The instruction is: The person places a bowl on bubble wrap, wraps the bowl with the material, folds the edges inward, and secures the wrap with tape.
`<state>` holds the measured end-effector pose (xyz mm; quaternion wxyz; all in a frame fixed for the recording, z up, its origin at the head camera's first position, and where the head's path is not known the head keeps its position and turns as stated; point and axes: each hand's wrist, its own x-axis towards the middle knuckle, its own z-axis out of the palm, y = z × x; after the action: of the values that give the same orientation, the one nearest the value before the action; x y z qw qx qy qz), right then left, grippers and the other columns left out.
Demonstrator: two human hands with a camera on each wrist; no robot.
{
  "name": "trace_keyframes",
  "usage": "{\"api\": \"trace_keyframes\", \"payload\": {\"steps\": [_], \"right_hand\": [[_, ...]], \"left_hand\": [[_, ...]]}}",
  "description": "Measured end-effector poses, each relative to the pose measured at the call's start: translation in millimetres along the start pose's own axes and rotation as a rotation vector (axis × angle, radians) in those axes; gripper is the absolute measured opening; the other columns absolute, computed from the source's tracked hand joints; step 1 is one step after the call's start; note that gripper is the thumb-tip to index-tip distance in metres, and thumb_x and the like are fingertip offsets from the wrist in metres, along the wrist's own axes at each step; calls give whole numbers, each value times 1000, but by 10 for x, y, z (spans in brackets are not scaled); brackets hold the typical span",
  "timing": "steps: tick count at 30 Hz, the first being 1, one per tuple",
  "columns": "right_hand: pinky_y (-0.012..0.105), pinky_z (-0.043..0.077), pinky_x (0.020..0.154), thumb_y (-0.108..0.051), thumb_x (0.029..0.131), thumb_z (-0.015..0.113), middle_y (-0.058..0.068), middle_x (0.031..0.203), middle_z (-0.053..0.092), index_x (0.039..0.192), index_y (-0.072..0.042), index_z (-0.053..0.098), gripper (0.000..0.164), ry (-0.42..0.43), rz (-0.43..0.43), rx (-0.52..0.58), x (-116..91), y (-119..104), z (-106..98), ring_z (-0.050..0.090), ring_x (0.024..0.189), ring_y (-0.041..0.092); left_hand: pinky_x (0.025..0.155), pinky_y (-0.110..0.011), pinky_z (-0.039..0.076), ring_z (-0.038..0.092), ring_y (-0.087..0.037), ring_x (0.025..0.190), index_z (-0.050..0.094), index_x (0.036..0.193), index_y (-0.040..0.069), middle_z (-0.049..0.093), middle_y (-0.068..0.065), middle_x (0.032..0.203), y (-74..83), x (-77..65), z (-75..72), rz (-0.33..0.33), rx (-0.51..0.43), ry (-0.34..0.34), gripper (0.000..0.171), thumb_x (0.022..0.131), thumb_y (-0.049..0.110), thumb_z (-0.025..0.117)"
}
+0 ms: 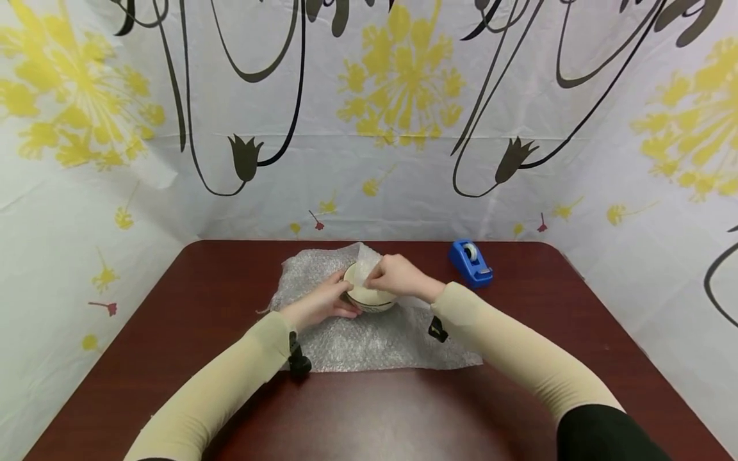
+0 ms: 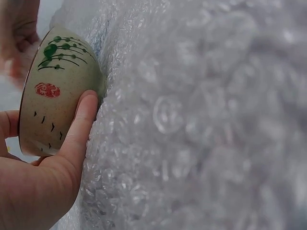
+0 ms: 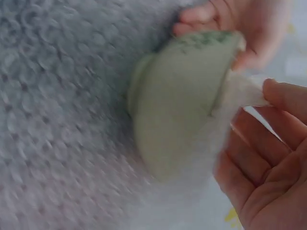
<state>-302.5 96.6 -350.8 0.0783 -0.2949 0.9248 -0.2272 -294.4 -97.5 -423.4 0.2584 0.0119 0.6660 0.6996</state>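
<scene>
A pale ceramic bowl [image 1: 375, 306] with green painted sprigs and a red stamp mark [image 2: 48, 90] sits upright on a sheet of bubble wrap [image 1: 369, 346]. My left hand [image 1: 330, 299] holds the bowl from its left side, thumb at the rim and fingers along the outer wall. Above the bowl's opening, my right hand [image 1: 401, 276] pinches a thin white translucent sheet [image 3: 242, 91] between thumb and finger. That sheet reaches into the bowl at the rim and also hangs over its right side. In the right wrist view the bowl is blurred.
A blue tape dispenser [image 1: 469, 262] stands at the back right of the dark red-brown table [image 1: 369, 416]. Patterned white sheeting [image 1: 369, 192] hangs behind the table and on both sides. Black wrist cameras are strapped on both arms.
</scene>
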Motion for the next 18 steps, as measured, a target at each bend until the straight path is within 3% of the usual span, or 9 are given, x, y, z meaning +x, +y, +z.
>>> {"api": "trace_keyframes", "payload": {"steps": [5,11,15,18], "right_hand": [[23,49,56,-20,91,68,-3,80,73,90,-11,80,14,-56,5,-122,-32,-21,225,58,56,4],[22,42,48,-18,88,69,-11,63,65,75,-20,78,16,-10,-14,-264,-12,-23,317,45,48,2],[22,30,43,-16,87,68,-14,46,47,61,-23,71,28,-18,-20,-304,22,-6,328,31,45,5],[22,25,42,-15,88,67,-12,42,38,56,-22,67,32,-36,-1,-290,46,11,324,26,43,6]], "left_hand": [[71,-39,58,69,-28,74,15,155,13,63,-26,98,-62,-20,12,-10,-5,-3,65,96,13,41],[71,-40,58,68,-28,74,16,155,13,62,-25,99,-13,-34,21,-3,21,-9,63,97,13,41],[72,-39,58,67,-28,81,18,155,9,59,-26,112,91,-67,30,21,190,19,59,100,16,41],[83,-41,55,62,-32,105,18,154,4,48,-26,135,179,-94,33,85,376,45,61,101,20,45]]}}
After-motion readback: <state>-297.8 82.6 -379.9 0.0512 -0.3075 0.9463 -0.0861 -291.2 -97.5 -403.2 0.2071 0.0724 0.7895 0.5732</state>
